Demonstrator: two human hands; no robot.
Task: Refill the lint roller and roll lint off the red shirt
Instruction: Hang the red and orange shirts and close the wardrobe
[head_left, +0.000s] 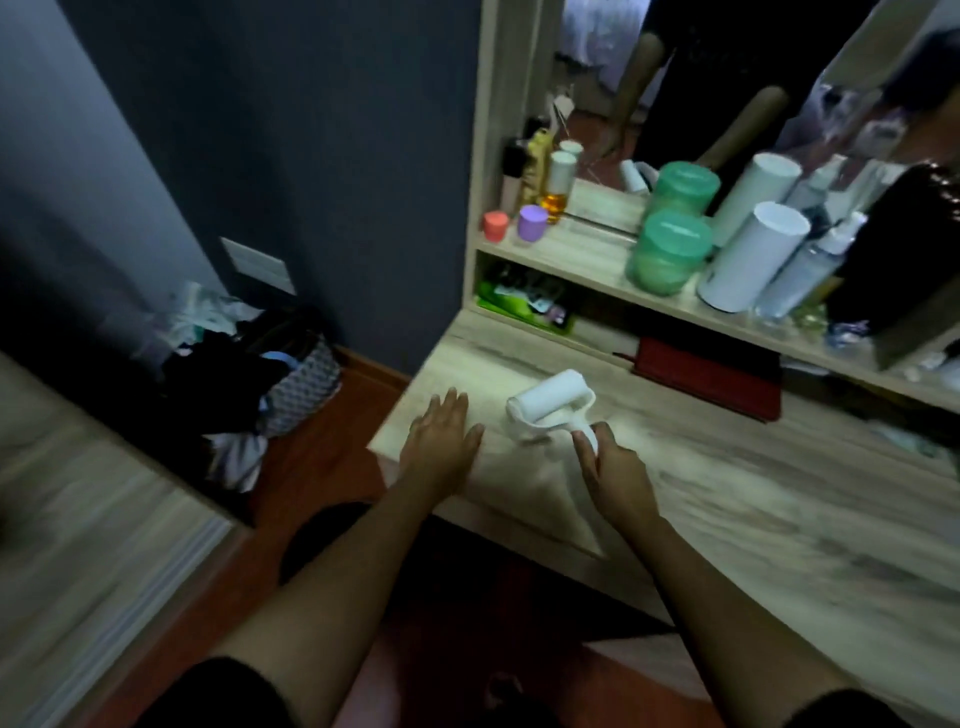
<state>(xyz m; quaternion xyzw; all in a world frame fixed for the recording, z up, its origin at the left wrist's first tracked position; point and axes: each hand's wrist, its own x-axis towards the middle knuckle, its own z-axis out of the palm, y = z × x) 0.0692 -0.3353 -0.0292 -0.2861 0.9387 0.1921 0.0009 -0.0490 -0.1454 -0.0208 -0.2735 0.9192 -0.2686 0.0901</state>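
A white lint roller (550, 401) lies on the wooden dressing table (727, 499), its roll pointing to the back left. My right hand (613, 467) is closed around the roller's handle at the near end. Flat on the table's left corner rests my left hand (444, 434), fingers spread, holding nothing, a short way left of the roll. A folded red cloth (706, 371), likely the red shirt, sits at the back of the table under the shelf. The frame is blurred.
A shelf (587, 260) above the table holds green jars (667, 252), white cylinders (748, 260), spray bottles and small pots in front of a mirror. A heap of clothes and a patterned bag (301, 384) lies on the red floor to the left.
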